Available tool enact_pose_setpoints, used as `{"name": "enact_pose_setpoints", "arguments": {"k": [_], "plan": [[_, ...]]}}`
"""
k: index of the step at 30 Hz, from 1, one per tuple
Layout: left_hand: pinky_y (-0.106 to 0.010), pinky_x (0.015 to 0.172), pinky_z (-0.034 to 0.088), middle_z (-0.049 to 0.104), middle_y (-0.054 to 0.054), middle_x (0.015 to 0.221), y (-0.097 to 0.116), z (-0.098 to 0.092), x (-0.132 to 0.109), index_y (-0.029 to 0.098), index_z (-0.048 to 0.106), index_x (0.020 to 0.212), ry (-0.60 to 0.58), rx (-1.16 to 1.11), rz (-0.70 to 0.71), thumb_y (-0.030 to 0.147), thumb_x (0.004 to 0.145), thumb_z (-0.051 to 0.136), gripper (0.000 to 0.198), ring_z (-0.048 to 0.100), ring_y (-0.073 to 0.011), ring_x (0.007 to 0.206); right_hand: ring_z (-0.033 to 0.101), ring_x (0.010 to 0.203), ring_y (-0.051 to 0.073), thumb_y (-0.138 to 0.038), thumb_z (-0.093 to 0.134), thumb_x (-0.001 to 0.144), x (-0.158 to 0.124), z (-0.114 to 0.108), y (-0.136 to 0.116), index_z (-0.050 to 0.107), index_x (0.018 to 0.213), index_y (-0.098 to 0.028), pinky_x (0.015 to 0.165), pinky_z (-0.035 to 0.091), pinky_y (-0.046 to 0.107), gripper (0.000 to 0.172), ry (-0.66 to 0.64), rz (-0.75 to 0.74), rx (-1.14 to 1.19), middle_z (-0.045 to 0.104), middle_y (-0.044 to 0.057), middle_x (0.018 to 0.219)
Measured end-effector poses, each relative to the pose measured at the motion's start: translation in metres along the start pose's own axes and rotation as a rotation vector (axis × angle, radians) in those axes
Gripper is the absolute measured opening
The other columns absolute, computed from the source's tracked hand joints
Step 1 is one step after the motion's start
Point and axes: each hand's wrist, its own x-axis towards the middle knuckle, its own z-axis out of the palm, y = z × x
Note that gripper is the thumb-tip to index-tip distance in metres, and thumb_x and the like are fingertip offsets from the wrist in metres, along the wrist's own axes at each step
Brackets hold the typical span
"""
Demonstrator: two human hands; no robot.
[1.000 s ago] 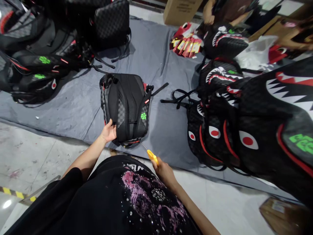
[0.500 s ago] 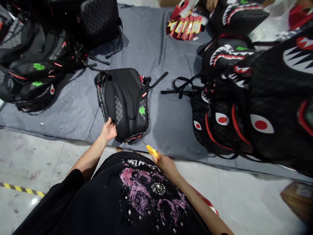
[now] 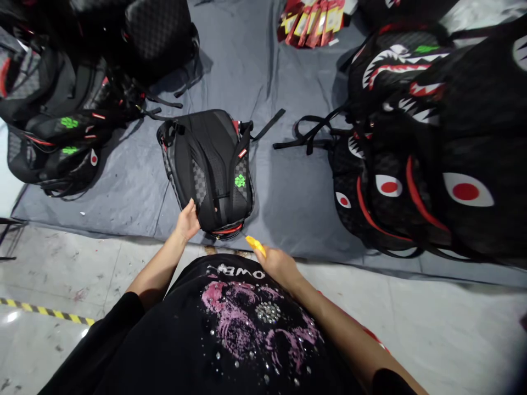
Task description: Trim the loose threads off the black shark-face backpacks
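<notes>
A black checkered backpack (image 3: pixel 218 164) lies with its padded straps facing up, a green patch on the right strap. At its lower left side my left hand (image 3: pixel 188 222) grips the edge, the fingers partly hidden against the bag. My right hand (image 3: pixel 278 266) is closed around yellow-handled snips (image 3: pixel 256 245), just off the lower right corner of the backpack. Their thin tip points toward the bag's red-trimmed bottom end and is hard to make out.
Grey cloth (image 3: pixel 292 197) covers the table. Backpacks with shark faces (image 3: pixel 387 186) crowd the right side. More black backpacks (image 3: pixel 69 126) are heaped at the left. Red and yellow packets (image 3: pixel 313 24) lie at the back. The table's front edge runs close to my body.
My right hand has drawn the snips slightly away from the backpack's bottom end. My left hand stays at the bag's side. The view has shifted a little.
</notes>
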Motion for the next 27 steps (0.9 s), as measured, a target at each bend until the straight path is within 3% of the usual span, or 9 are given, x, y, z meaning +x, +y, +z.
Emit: {"name": "enact_pose_setpoints", "arguments": {"k": [3, 6, 9, 12, 14, 17, 21, 24, 27], "plan": [[-0.052, 0.11, 0.039, 0.065, -0.018, 0.123, -0.007, 0.013, -0.016, 0.009, 0.06, 0.121, 0.27, 0.312, 0.142, 0.044, 0.079, 0.07, 0.056, 0.053, -0.0376, 0.127, 0.071, 0.093, 0.025, -0.045, 0.032, 0.103, -0.003, -0.004, 0.003, 0.062, 0.114, -0.016, 0.072, 0.044, 0.029, 0.043, -0.027, 0.03, 0.012, 0.074, 0.013, 0.098], [-0.051, 0.119, 0.024, 0.046, -0.018, 0.146, -0.02, 0.024, -0.032, 0.015, 0.05, 0.136, 0.501, 0.768, 0.555, 0.032, 0.074, 0.078, 0.07, 0.032, -0.037, 0.143, 0.07, 0.098, 0.026, -0.046, 0.031, 0.102, -0.003, -0.006, 0.003, 0.063, 0.113, -0.018, 0.073, 0.045, 0.03, 0.044, -0.057, -0.008, 0.09, 0.074, 0.013, 0.102], [-0.057, 0.121, 0.009, 0.018, -0.014, 0.162, -0.04, 0.035, -0.03, 0.021, 0.038, 0.149, 0.343, 1.389, 0.753, 0.029, 0.076, 0.074, 0.082, 0.01, -0.0371, 0.15, 0.07, 0.098, 0.027, -0.046, 0.032, 0.102, -0.001, -0.005, 0.004, 0.066, 0.113, -0.017, 0.076, 0.046, 0.031, 0.046, -0.025, -0.005, 0.117, 0.074, 0.014, 0.103], [-0.064, 0.118, 0.005, 0.016, -0.015, 0.163, -0.062, 0.041, -0.008, 0.02, 0.034, 0.152, 0.197, 1.936, 0.708, 0.024, 0.074, 0.073, 0.087, 0.007, -0.0394, 0.15, 0.07, 0.099, 0.029, -0.045, 0.037, 0.1, 0.004, -0.001, 0.009, 0.069, 0.113, -0.019, 0.079, 0.048, 0.034, 0.043, 0.028, -0.012, 0.113, 0.074, 0.014, 0.105], [-0.065, 0.118, 0.007, 0.019, -0.016, 0.162, -0.073, 0.041, 0.012, 0.018, 0.026, 0.154, 0.224, 2.123, 0.72, 0.026, 0.074, 0.071, 0.093, 0.008, -0.0397, 0.15, 0.07, 0.1, 0.029, -0.044, 0.039, 0.1, 0.01, 0.005, 0.014, 0.071, 0.112, -0.02, 0.08, 0.05, 0.035, 0.042, 0.09, 0.0, 0.153, 0.074, 0.012, 0.105], [-0.064, 0.117, 0.017, 0.027, -0.016, 0.159, -0.075, 0.034, 0.035, 0.018, 0.017, 0.157, 0.204, 2.236, 0.705, 0.02, 0.074, 0.062, 0.094, 0.018, -0.0392, 0.148, 0.071, 0.097, 0.027, -0.044, 0.039, 0.099, 0.021, 0.017, 0.021, 0.073, 0.105, -0.02, 0.081, 0.051, 0.035, 0.042, 0.175, 0.013, 0.258, 0.075, 0.011, 0.1], [-0.051, 0.115, 0.032, 0.054, -0.017, 0.141, -0.055, 0.041, 0.048, 0.013, 0.004, 0.157, 0.013, 2.16, 0.62, 0.006, 0.069, 0.047, 0.098, 0.047, -0.0295, 0.135, 0.071, 0.095, 0.027, -0.045, 0.04, 0.099, 0.022, 0.022, 0.024, 0.07, 0.109, -0.018, 0.077, 0.052, 0.033, 0.042, 0.273, 0.009, 0.32, 0.075, 0.011, 0.098], [-0.045, 0.106, 0.042, 0.07, -0.017, 0.115, -0.026, 0.075, 0.048, 0.011, 0.008, 0.157, 0.007, 1.989, 0.672, 0.007, 0.072, 0.045, 0.093, 0.064, -0.0292, 0.111, 0.072, 0.092, 0.028, -0.043, 0.039, 0.1, 0.008, 0.005, 0.016, 0.066, 0.114, -0.017, 0.071, 0.05, 0.031, 0.04, 0.342, -0.034, 0.291, 0.075, 0.011, 0.097], [-0.044, 0.096, 0.048, 0.07, -0.013, 0.112, 0.009, 0.124, 0.041, 0.019, 0.014, 0.158, 0.127, 1.572, 0.801, 0.019, 0.081, 0.052, 0.086, 0.068, -0.0305, 0.101, 0.072, 0.086, 0.027, -0.039, 0.039, 0.101, -0.01, -0.025, -0.002, 0.062, 0.113, -0.017, 0.065, 0.044, 0.029, 0.034, 0.455, -0.081, 0.219, 0.075, 0.01, 0.093]]}}
